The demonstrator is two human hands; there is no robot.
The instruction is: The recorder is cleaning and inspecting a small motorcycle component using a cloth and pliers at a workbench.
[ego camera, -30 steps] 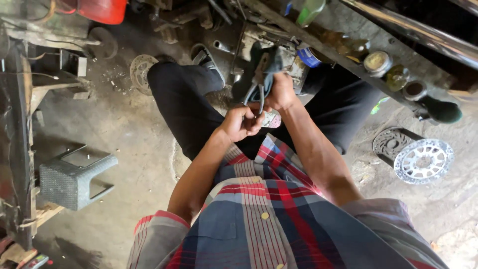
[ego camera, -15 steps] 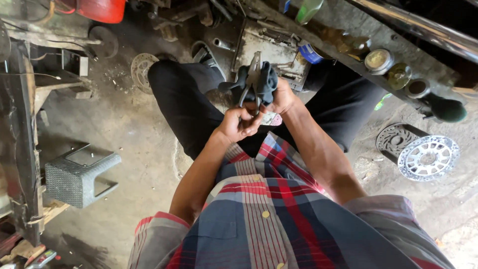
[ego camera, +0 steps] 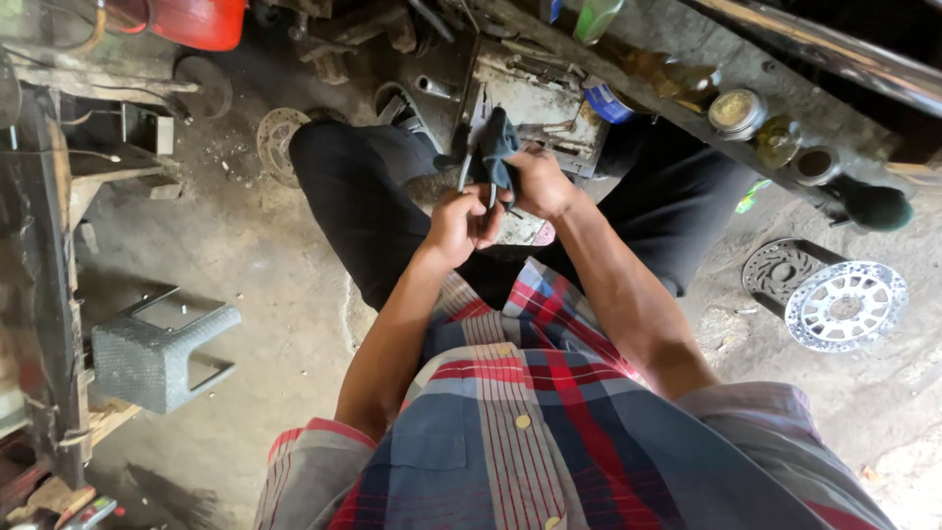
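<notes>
Setting: a workshop floor [ego camera: 255, 265] of grey, stained concrete, seen from above; the person stood or sat over it in black trousers and a red, blue and white plaid shirt.
Far left: a dark metal frame [ego camera: 44, 245] ran down the edge of the view.
Lower left: a small grey plastic stool [ego camera: 157, 348] lay tipped on the floor, well apart from the hands.
Upper left: a red container [ego camera: 196, 20] sat at the top edge; below it a round metal disc [ego camera: 278, 137] lay flat just beside the person's left knee.
Left hand [ego camera: 461, 224]: fingers were curled closed around the lower end of a dark metal part [ego camera: 471, 172], thumb up against it. Grip clenched on the part.
Dark metal part: held up in front of the body, between both hands, over the knees; its exact kind could not be told.
Right hand [ego camera: 538, 182]: closed around a dark cloth [ego camera: 498, 147] that was wrapped against the upper side of the part. Grip grasping the cloth.
Behind the hands: a grimy tray [ego camera: 540, 103] of small tools.
Upper right: a slanted ledge [ego camera: 687, 118] carried round tins [ego camera: 738, 110] and jars.
Far right: a silver brake disc [ego camera: 844, 304] lay on the floor, overlapping a darker sprocket-like ring [ego camera: 780, 270].
</notes>
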